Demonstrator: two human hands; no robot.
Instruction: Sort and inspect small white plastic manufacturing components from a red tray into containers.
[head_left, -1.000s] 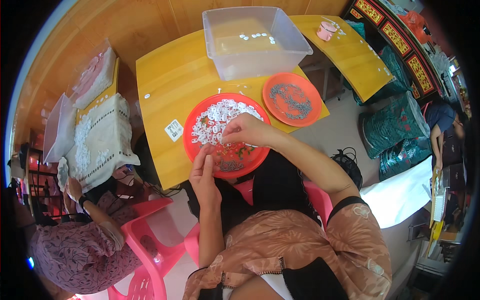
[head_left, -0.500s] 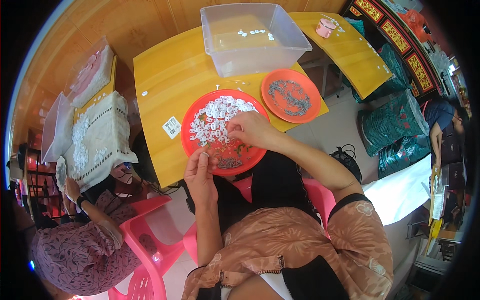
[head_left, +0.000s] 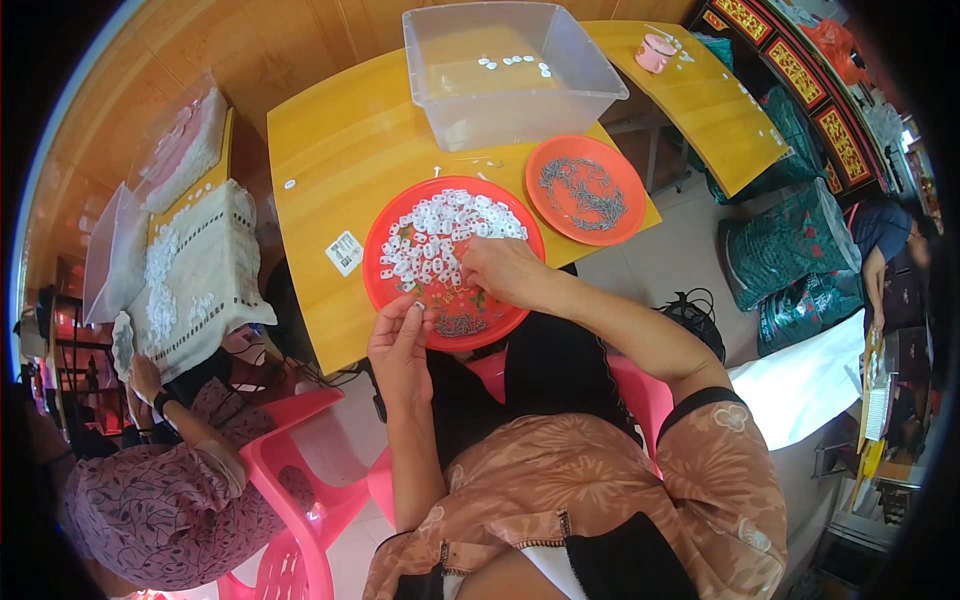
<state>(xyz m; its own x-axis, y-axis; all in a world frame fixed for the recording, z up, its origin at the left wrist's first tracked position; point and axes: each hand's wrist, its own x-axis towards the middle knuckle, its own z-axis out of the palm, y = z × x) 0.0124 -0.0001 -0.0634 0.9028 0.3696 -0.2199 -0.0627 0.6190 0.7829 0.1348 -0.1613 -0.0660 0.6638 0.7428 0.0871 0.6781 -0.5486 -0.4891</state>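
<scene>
A red round tray [head_left: 375,270] rests at the table's near edge, partly over my lap. Small white plastic pieces [head_left: 455,215] with holes are heaped across its far part, and grey metal nails [head_left: 460,325] lie at its near side. My left hand [head_left: 402,345] is at the tray's near left rim, thumb and fingers pinching what looks like one small white plastic piece. Over the right half of the tray, my right hand [head_left: 503,272] has its fingers drawn together just at the heap's lower edge. Whatever lies between those fingertips is hidden.
An orange plate [head_left: 585,235] of nails stands right of the tray, and a clear plastic bin [head_left: 515,110] behind it. A pink mug [head_left: 655,53] is on the far right table. At left, another person [head_left: 180,480] sits by a cloth-covered table [head_left: 220,270].
My right hand has come slightly nearer to me over the tray, with its fingers pointing lower. My left hand keeps its pinch, its fingertips shifted a little.
</scene>
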